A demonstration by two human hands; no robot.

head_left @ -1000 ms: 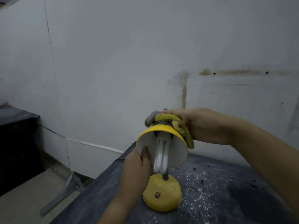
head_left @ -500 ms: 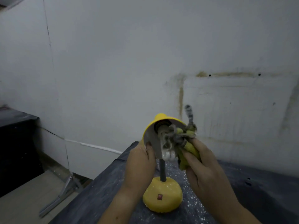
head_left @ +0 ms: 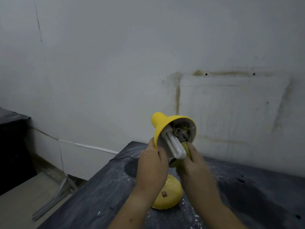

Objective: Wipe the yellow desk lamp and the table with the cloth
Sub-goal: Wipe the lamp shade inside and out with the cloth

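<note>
The yellow desk lamp stands on the dark table (head_left: 102, 192), its round base (head_left: 170, 195) with a small red switch between my forearms. Its yellow shade (head_left: 160, 124) is tilted, the white inside and the white tube bulb (head_left: 176, 148) facing me and to the right. My left hand (head_left: 152, 164) grips the shade's lower left rim. My right hand (head_left: 196, 164) holds the yellow-grey cloth (head_left: 182, 135), whose end is pushed inside the shade beside the bulb. The lamp's stem is hidden behind my hands.
White dust specks lie over the table top around the lamp base. A thin black cable (head_left: 122, 158) runs off the table's far left corner. A stained white wall (head_left: 231, 104) stands right behind. A dark cabinet (head_left: 13, 146) and a metal bracket (head_left: 52, 197) are at lower left.
The shade has been turned so its opening faces right and towards me. My right hand came from the shade's top to its front and pushed the cloth inside, by the bulb.
</note>
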